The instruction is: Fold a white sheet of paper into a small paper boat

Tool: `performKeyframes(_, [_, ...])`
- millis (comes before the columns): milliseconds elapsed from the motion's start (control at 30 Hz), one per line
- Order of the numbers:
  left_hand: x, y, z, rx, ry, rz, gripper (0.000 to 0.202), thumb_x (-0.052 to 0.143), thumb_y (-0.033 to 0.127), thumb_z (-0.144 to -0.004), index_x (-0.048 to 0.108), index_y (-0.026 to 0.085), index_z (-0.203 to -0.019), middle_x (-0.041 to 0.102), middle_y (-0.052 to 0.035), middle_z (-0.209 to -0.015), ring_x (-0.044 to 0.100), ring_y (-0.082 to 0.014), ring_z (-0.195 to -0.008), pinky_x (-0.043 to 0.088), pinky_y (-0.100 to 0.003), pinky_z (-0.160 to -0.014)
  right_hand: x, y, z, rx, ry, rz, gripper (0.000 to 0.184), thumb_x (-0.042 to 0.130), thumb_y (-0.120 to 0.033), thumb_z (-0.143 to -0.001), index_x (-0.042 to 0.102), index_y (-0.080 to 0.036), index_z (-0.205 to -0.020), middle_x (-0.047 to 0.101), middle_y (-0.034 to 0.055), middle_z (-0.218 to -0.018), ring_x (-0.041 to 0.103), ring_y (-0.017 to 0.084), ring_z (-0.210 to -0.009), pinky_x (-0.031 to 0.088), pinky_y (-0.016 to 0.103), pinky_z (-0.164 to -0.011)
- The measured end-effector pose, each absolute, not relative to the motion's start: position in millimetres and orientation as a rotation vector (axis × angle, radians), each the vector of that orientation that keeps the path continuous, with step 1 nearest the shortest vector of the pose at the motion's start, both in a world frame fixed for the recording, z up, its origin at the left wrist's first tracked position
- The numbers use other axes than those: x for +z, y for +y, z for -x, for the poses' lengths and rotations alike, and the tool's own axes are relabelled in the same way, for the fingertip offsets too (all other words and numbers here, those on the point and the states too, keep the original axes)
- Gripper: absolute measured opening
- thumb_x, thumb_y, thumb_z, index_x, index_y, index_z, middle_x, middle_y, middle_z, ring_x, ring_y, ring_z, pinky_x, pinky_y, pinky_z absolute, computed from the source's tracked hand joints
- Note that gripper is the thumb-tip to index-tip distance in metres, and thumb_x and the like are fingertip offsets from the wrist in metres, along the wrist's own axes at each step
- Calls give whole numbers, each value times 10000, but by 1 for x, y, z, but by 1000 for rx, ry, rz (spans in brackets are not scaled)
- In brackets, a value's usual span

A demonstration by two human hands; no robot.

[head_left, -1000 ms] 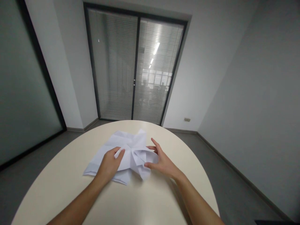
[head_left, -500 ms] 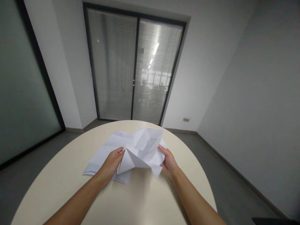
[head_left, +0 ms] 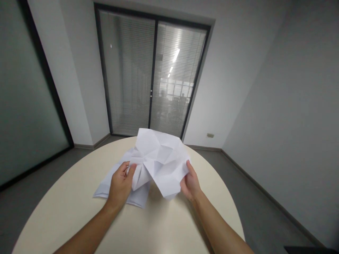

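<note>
A creased white sheet of paper [head_left: 159, 160] is held up off the round cream table [head_left: 148, 225], spread open and crossed by many fold lines. My left hand [head_left: 120, 183] pinches its left edge between thumb and fingers. My right hand [head_left: 190, 183] grips its right edge, thumb on the near face. Beneath it a second white folded sheet [head_left: 113, 185] lies flat on the table, partly hidden by my left hand and the raised sheet.
The table's far rim [head_left: 124, 139] curves just behind the paper. Beyond it stand glass doors with closed blinds [head_left: 152, 77], a dark glass wall on the left and a grey wall on the right. Grey floor surrounds the table.
The folded paper has been lifted from the table and opened out wider, its top edge rising. Both hands have gone from resting on it to gripping its sides.
</note>
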State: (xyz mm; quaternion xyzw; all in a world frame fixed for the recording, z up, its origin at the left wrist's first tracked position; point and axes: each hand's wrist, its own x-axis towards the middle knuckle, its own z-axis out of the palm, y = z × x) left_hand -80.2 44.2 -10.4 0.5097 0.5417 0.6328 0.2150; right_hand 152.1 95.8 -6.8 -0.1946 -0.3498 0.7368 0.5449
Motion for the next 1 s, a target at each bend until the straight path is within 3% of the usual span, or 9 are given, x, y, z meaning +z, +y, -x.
performKeyframes(67, [-12,43,80,1821,1570,-1380,383,552,529,-892,666,180,-999,688,-18,-819,622,-182,-717,468,-255,-649,-9,90,-143,1837,-850,403,454,647,-490,-858,616,-199,-1205,719,87,-1198,654,274,-1149,549,424,-965])
performKeyframes(200, [-13,43,82,1871,1702,-1415,372,544,524,-902,664,184,-996,667,-4,-777,595,-175,-684,444,-252,-630,-14,79,-127,1994,-905,454,429,711,-302,-810,598,-175,-1204,724,83,-1181,705,245,-1027,585,388,-883])
performKeyframes(300, [-9,42,83,1864,1732,-1444,353,540,510,-902,665,188,-974,687,-7,-805,601,-178,-702,442,-249,-636,-13,75,-123,1921,-914,519,433,749,-211,-739,623,-180,-1152,737,72,-1145,705,246,-1025,567,384,-920])
performKeyframes(433, [-3,42,83,1848,1681,-1395,318,554,488,-893,658,190,-936,696,-8,-810,606,-175,-699,450,-240,-634,-5,75,-125,1776,-1023,601,352,762,-352,-790,669,-174,-1079,745,93,-1111,692,264,-1059,540,393,-962])
performKeyframes(567, [-5,43,83,1872,1588,-1341,352,561,508,-891,652,184,-996,708,-25,-868,627,-185,-731,471,-250,-662,-4,77,-123,1697,-1057,647,410,751,-473,-794,676,-180,-1071,749,106,-1096,691,278,-1053,566,396,-898])
performKeyframes(833, [-2,45,83,1894,1566,-1249,336,570,510,-864,628,187,-934,692,-18,-811,616,-176,-686,464,-243,-615,-16,83,-119,1540,-928,679,497,749,-517,-776,639,-219,-1158,747,75,-1116,673,293,-1096,562,432,-905])
performKeyframes(1000, [5,49,93,1877,1558,-1182,358,595,527,-816,624,182,-906,686,-19,-746,613,-177,-636,459,-242,-561,-18,101,-136,1423,-982,769,486,733,-527,-780,657,-203,-1135,759,76,-1070,700,288,-1015,569,408,-853])
